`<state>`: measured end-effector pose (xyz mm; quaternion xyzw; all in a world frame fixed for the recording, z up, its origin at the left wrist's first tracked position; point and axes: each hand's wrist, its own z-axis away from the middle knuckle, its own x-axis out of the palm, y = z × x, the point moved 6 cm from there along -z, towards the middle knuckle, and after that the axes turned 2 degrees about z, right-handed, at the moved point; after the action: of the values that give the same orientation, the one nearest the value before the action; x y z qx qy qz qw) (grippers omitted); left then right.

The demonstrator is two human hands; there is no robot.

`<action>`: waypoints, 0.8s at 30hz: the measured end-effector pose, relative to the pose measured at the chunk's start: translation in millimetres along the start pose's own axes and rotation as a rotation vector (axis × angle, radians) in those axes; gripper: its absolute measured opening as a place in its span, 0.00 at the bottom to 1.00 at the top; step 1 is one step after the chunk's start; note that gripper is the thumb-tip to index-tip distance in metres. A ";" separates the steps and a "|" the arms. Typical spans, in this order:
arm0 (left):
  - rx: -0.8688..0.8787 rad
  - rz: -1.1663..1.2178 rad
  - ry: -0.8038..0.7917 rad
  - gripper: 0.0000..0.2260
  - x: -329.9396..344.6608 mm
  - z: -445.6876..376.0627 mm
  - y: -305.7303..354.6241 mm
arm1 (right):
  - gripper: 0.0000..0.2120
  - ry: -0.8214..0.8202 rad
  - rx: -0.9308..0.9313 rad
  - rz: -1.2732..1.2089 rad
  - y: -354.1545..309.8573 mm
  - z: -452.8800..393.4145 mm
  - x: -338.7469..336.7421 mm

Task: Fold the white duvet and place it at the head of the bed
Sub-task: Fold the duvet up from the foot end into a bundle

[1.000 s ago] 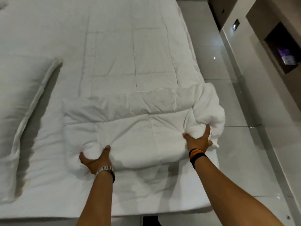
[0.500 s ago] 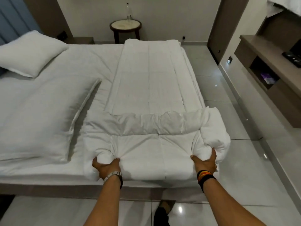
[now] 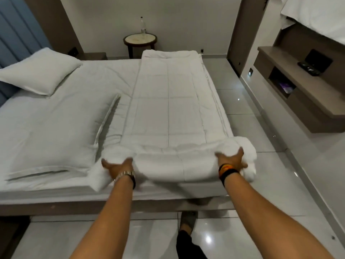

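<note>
Head view: white duvet (image 3: 168, 109) folded into a long strip along the foot edge of the bed (image 3: 112, 71), well apart from the pillows (image 3: 39, 70) at the blue headboard (image 3: 16, 34). Left hand (image 3: 119, 166) and right hand (image 3: 230, 160) clutching the doubled near end, fingers dug in. Best folded forward evenly, corners kept square. Tiled floor (image 3: 242, 101), round side table (image 3: 140, 39) beyond.

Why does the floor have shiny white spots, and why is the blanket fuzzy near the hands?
Head view: those spots on the floor are glare, lights bouncing off glossy tiles. Head view: the duvet looks smeared near the left hand and right hand, probably from motion blur; its far end is sharper.
</note>
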<state>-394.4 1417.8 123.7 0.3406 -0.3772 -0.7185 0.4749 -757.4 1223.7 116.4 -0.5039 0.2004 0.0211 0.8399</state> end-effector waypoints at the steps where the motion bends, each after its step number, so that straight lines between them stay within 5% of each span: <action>1: 0.124 0.076 -0.073 0.50 18.2 -12.6 29.5 | 0.50 -0.006 -0.105 -0.094 -35.5 -13.0 10.1; 4: 0.449 0.083 -0.263 0.46 67.9 -39.6 106.0 | 0.44 -0.007 -0.408 -0.255 -118.9 -46.0 28.9; 6: 0.497 0.031 -0.301 0.41 94.1 -55.9 124.1 | 0.41 0.022 -0.444 -0.172 -121.4 -72.5 42.3; 10: 0.357 -0.083 -0.057 0.35 117.1 -106.2 63.3 | 0.40 0.013 -0.184 0.032 -30.7 -114.5 82.7; 14: -0.045 -0.186 -0.020 0.40 153.7 -140.1 -32.1 | 0.48 -0.108 0.033 0.052 6.8 -145.3 132.4; 19: -0.086 -0.035 0.059 0.60 201.2 -217.1 -56.9 | 0.63 -0.015 0.127 0.027 -15.5 -222.1 202.6; 24: -0.123 -0.058 0.256 0.62 238.0 -242.8 -49.1 | 0.70 0.113 0.254 -0.025 1.7 -267.7 234.0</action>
<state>-284.9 1154.2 -67.5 0.4104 -0.2589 -0.7044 0.5181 -627.3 956.7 -79.1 -0.3963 0.2421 -0.0433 0.8846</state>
